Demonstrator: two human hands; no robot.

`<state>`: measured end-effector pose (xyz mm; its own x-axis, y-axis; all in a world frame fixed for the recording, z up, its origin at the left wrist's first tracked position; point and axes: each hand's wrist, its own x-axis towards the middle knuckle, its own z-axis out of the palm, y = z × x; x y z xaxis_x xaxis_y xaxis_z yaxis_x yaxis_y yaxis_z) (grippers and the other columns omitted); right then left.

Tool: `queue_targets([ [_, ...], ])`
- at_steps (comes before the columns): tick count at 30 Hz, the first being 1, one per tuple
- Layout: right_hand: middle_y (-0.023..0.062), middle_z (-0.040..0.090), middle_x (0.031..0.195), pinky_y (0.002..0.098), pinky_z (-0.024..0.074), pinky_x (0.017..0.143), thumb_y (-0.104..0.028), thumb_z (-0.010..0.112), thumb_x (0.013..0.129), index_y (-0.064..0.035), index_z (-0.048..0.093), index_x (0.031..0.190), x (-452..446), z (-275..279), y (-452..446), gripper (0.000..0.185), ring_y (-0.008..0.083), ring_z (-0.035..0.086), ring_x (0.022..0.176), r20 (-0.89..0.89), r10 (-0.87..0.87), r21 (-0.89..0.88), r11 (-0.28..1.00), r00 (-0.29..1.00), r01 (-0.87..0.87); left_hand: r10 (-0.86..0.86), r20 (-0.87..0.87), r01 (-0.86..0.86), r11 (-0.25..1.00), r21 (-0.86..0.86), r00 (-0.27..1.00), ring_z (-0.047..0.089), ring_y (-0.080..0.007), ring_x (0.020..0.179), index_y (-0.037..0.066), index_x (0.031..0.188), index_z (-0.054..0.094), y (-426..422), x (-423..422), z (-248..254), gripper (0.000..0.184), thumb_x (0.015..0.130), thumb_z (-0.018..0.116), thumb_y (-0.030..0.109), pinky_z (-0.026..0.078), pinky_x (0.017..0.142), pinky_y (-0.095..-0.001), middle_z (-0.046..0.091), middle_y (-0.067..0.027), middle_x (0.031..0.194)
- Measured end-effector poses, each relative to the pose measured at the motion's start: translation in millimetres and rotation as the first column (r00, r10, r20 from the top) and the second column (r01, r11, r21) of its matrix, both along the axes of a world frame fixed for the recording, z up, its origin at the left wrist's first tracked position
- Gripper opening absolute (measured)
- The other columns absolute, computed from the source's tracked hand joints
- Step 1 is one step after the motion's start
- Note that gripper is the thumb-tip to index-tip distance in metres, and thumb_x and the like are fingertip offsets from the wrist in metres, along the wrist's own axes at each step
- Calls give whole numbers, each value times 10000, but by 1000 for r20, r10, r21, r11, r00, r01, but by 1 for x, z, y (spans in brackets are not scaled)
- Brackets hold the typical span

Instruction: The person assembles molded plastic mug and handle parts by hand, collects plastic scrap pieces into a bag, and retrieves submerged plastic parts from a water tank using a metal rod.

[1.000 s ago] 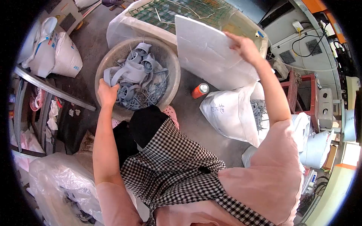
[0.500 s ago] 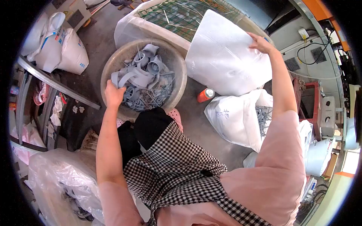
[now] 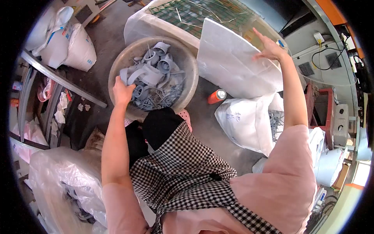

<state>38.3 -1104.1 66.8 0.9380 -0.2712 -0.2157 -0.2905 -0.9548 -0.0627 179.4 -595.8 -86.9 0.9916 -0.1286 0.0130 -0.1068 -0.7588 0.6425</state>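
Observation:
My left hand (image 3: 124, 90) is closed on a grey curved plastic part (image 3: 135, 76) at the near left side of a round basin (image 3: 192, 74). Several grey plastic rings and collars (image 3: 152, 58) and thin grey sticks (image 3: 159, 97) fill that basin. Over on the right, my right hand (image 3: 269, 47) has its fingers spread and holds nothing. It is close to the upper right edge of a large white sheet (image 3: 233, 58), which stands tilted beside the white tub; whether a fingertip touches the sheet I cannot tell.
A white tub (image 3: 187, 41) with green netting stands behind the basin. An orange spray can (image 3: 217, 96) and a white sack (image 3: 243, 124) of grey pieces are on the floor at right. Metal rails (image 3: 64, 80) and full sacks (image 3: 80, 48) lie left, with a clear plastic bag (image 3: 58, 183) nearer.
My right hand has let go of the white sheet and opened, and the sheet's top has tipped lower and away. My left hand keeps its grip; the whole view has shifted slightly.

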Motion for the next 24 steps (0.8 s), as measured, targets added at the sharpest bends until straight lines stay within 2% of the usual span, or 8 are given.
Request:
queue_targets([
  [5,204,346,1418,422,283,1092,-306,836,586,-218,83,1479,1,13,35,1172,366,330,1307,-2,48,-26,998,999,-48,25,94,-22,999,-37,995,584,-442,928,-16,990,496,2,-6,7,471,610,735,127,457,799,-478,615,-276,935],
  [8,204,409,1368,414,335,1058,-247,783,678,-192,184,1464,11,24,73,990,348,410,1251,180,140,-85,988,974,-126,15,121,-6,997,-75,993,594,-422,910,-14,967,512,15,8,-4,445,603,736,109,463,784,-451,618,-257,931],
  [10,207,514,1254,402,415,989,-188,727,748,-160,345,1402,23,26,106,758,325,517,1143,505,349,-37,923,789,-384,-30,24,36,949,-313,999,609,-358,882,-18,947,515,20,13,5,421,604,733,92,465,779,-394,619,-222,912],
  [11,198,582,1156,379,469,916,-197,703,781,-129,454,1328,27,28,129,605,291,582,1058,524,308,85,909,794,-409,-46,-39,30,939,-344,998,602,-241,885,-13,984,534,21,10,15,392,638,712,29,452,800,-322,628,-154,936],
  [15,178,589,1144,361,482,876,-325,629,869,-119,426,1348,64,-14,185,559,255,581,1062,236,217,504,806,947,-310,-173,100,198,760,-619,980,576,-142,894,8,1083,528,17,-7,43,381,733,644,-89,434,819,-270,621,-55,993],
  [19,170,455,1302,410,463,874,-575,495,877,-100,283,1424,97,-77,232,754,275,525,1100,95,5,933,348,995,-91,-215,131,249,746,-617,968,561,-121,855,4,974,541,17,-24,64,298,719,651,-106,433,805,-266,611,-30,934],
  [22,173,399,1346,456,419,913,-641,426,872,-85,216,1441,120,-97,254,823,286,493,1149,42,-74,988,153,996,-30,-271,362,320,944,-79,892,507,-183,769,10,875,503,25,-36,74,316,645,690,-102,412,740,-258,551,-72,844],
  [24,177,433,1293,438,402,935,-634,433,873,-100,208,1443,131,-105,263,813,283,514,1120,123,-100,983,-125,987,-135,-299,480,362,931,-43,825,493,-334,798,6,842,482,20,-42,74,374,555,693,-109,428,752,-342,504,-120,807],
])
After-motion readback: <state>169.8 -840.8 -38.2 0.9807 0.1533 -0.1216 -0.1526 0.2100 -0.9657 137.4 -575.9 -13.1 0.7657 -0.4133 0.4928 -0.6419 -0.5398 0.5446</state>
